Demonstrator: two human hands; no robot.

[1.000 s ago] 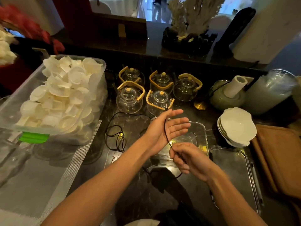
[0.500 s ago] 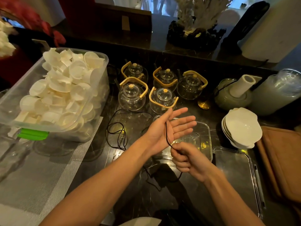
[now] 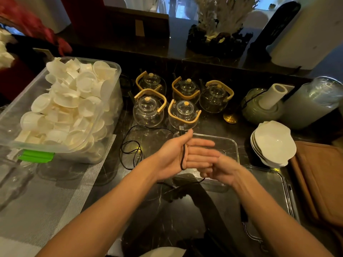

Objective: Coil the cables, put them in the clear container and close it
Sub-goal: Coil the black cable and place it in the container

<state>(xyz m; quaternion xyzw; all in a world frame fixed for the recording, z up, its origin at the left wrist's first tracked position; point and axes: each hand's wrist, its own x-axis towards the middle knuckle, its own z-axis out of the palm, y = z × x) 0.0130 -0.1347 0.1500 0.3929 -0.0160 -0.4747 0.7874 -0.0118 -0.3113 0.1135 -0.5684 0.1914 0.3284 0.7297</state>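
My left hand [image 3: 176,154] is held out above the clear container [image 3: 234,145], fingers straight. Its thumb pinches the plug end of a thin black cable [image 3: 183,154] against the hand. The cable runs down across the palm and bends round the heel of the hand. Just right of the left fingers, my right hand [image 3: 223,169] is blurred and grips the same cable, which trails from it down and left over the dark counter. A second black cable [image 3: 131,151] lies loosely tangled on the counter left of the container. The container's clear lid [image 3: 274,191] lies flat to the right.
Several glass teapots [image 3: 148,110] with wooden handles stand behind the container. A big plastic bin of white cups [image 3: 61,112] fills the left. Stacked white bowls [image 3: 272,143], a paper roll [image 3: 272,95] and a brown board [image 3: 323,180] are at the right.
My right hand has moved up and to the right, carrying the cable from below the left palm round beside the left fingers. The left hand stays out, still pinching the plug end.
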